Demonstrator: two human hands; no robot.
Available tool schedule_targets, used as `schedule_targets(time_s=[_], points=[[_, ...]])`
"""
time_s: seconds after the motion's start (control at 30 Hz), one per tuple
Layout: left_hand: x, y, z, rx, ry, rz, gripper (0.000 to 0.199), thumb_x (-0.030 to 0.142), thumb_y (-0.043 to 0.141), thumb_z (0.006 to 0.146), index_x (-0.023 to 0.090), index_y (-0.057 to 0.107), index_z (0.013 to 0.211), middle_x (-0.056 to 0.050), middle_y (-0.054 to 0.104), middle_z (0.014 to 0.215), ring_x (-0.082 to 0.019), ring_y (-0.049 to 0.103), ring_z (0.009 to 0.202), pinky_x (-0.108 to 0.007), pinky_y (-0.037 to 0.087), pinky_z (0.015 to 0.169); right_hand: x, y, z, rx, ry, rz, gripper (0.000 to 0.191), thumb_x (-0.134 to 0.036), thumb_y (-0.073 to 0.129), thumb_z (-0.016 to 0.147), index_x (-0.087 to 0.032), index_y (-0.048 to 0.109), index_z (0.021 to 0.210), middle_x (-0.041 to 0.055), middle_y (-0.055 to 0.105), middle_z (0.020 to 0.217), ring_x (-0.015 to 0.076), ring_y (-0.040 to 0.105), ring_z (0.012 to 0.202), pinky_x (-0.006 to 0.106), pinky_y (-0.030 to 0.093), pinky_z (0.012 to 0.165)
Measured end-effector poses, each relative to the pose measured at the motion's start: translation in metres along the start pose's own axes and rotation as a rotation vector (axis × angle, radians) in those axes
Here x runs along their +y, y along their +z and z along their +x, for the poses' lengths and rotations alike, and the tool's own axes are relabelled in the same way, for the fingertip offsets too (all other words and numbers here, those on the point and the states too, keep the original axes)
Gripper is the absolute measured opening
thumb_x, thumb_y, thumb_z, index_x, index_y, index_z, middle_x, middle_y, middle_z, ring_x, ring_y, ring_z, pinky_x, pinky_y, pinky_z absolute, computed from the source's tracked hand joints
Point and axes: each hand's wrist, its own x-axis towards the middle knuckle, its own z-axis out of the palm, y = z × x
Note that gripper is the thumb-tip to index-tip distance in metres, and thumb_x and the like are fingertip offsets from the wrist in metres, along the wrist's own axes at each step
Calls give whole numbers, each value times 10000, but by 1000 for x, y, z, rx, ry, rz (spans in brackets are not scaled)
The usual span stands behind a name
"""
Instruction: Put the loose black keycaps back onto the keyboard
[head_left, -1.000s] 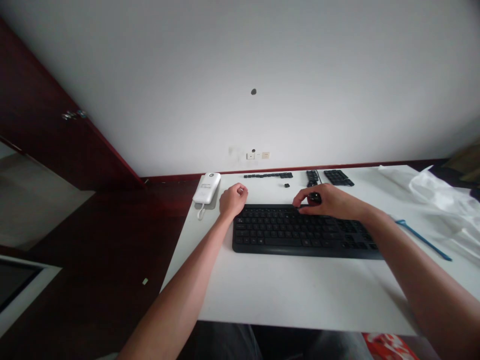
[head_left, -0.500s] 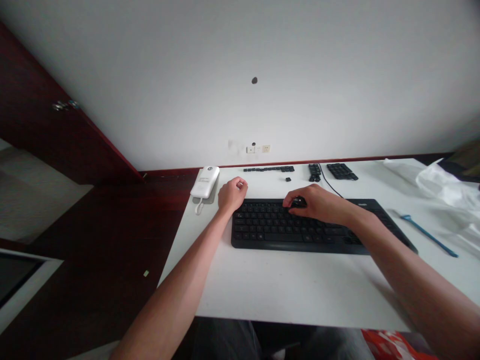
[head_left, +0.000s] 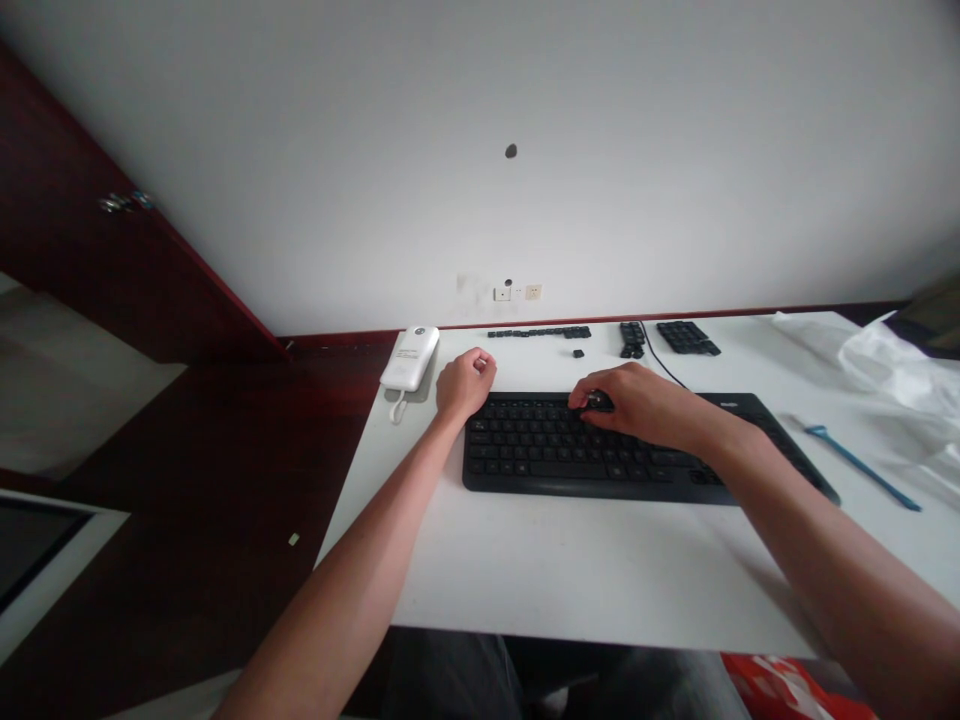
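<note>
Across the white table (head_left: 525, 570), the keyboard (head_left: 570, 455) lies centrally, the right hand (head_left: 619, 400) curled over its far edge around a small dark object (head_left: 598, 401), the left hand (head_left: 466, 384) loosely fisted at its far-left corner.

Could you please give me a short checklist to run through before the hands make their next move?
- Keyboard resting on white table: ok.
- Left hand beside the keyboard's far left corner: ok.
- Right hand securely gripping the dark item at its fingers: cannot tell.
- No loose keycaps on the table: not ok; several groups lie behind the keyboard.
- Blue tool apart from both hands: ok.
</note>
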Motion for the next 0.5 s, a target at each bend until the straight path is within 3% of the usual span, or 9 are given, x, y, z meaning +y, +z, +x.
schedule_targets(time_s=[0.5], points=[[1,-1,-1,-5,2,-3,144,335,607,958,306,747,937,24,770,959,-187,678,841,-267,409,707,-1,4,1,12,0,-4,225,-225,701,874,-288,803,1065,21,814,955,235,747,856,357,577,843]])
